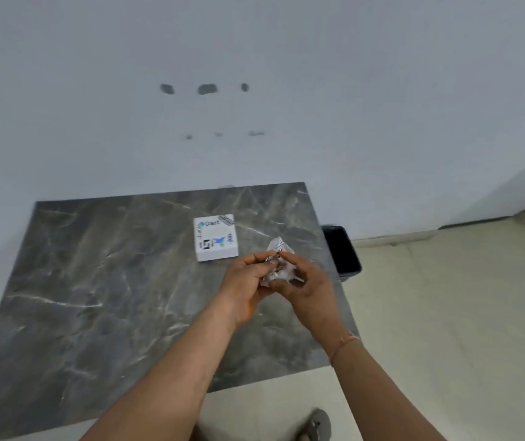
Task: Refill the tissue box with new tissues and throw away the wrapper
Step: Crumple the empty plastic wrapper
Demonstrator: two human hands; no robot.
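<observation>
A white square tissue box (216,237) with blue and black print lies flat on the dark marble table (102,281), toward its far right. Just in front of the box, above the table's right side, both hands press a crumpled clear-and-white plastic wrapper (278,248) between them. My left hand (245,281) grips the wrapper from the left, my right hand (305,281) from the right. Most of the wrapper is hidden inside the fingers; one corner sticks up above them.
A black bin (340,249) stands on the pale floor tiles right beside the table's right edge, against the white wall (254,90). A sandalled foot (315,424) shows below the table's near edge.
</observation>
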